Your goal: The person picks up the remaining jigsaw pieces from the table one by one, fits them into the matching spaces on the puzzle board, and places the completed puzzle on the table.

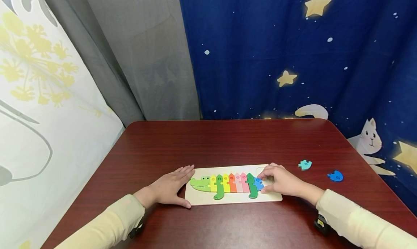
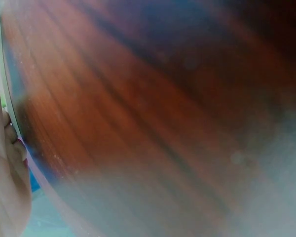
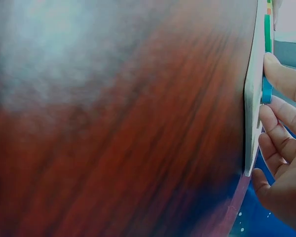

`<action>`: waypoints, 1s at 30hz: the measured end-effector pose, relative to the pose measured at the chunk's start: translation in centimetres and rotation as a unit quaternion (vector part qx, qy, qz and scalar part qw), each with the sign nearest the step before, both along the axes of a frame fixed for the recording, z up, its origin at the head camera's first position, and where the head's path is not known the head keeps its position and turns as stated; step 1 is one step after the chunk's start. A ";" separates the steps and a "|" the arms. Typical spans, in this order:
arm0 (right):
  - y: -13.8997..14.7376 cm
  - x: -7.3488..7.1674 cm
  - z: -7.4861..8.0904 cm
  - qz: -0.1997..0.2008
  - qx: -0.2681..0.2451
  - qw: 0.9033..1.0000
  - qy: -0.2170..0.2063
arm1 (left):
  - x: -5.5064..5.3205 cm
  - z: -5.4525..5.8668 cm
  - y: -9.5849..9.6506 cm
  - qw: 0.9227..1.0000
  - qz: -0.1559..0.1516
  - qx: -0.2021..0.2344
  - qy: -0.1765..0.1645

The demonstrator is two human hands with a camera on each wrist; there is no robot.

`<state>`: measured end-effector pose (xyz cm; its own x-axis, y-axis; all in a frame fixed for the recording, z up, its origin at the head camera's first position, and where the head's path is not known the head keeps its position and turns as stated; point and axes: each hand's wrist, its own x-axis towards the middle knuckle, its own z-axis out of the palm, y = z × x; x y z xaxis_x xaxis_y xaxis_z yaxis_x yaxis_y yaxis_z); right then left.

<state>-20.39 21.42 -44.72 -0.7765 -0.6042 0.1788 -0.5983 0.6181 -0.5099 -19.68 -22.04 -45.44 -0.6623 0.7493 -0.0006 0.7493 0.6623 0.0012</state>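
A pale wooden puzzle board (image 1: 234, 201) lies flat on the table, with a crocodile of coloured pieces (image 1: 232, 184) set along it. The head is light green at the left; yellow, orange, pink and dark green pieces follow. At the tail end, my right hand (image 1: 283, 180) pinches a blue puzzle piece (image 1: 258, 184) between thumb and fingers. In the right wrist view this blue piece (image 3: 267, 93) sits on the board between thumb and forefinger. My left hand (image 1: 171, 187) rests at the board's left edge, fingers extended and thumb spread near the front corner.
Two loose puzzle pieces, one teal (image 1: 304, 165) and one blue (image 1: 335, 176), lie on the dark red table (image 1: 211, 144) right of the board. A navy star curtain (image 1: 254, 60) and a grey curtain (image 1: 156, 60) hang behind the table.
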 end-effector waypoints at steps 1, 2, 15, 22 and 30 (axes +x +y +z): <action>0.0 0.0 -0.1 -0.003 -0.003 1.000 -0.003 | 0.0 0.0 0.0 1.000 -0.001 0.002 0.002; 0.0 0.0 -0.1 -0.007 -0.007 1.000 -0.008 | 0.0 0.0 0.0 1.000 -0.002 0.002 0.002; 0.1 -0.1 -0.5 -0.031 -0.041 0.997 -0.059 | 0.1 0.0 0.1 1.000 0.012 -0.012 -0.009; 0.1 -0.2 -0.6 -0.033 -0.043 0.996 -0.067 | 0.2 0.0 0.1 1.000 0.008 -0.006 -0.010; 0.2 -0.2 -0.7 -0.032 -0.042 0.996 -0.066 | 0.1 0.1 0.1 1.000 0.010 -0.006 -0.013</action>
<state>-20.60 21.61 -45.41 -0.8332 -0.5397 0.1209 -0.4834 0.6044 -0.6333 -19.56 -21.93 -45.34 -0.6767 0.7358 -0.0273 0.7358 0.6771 0.0115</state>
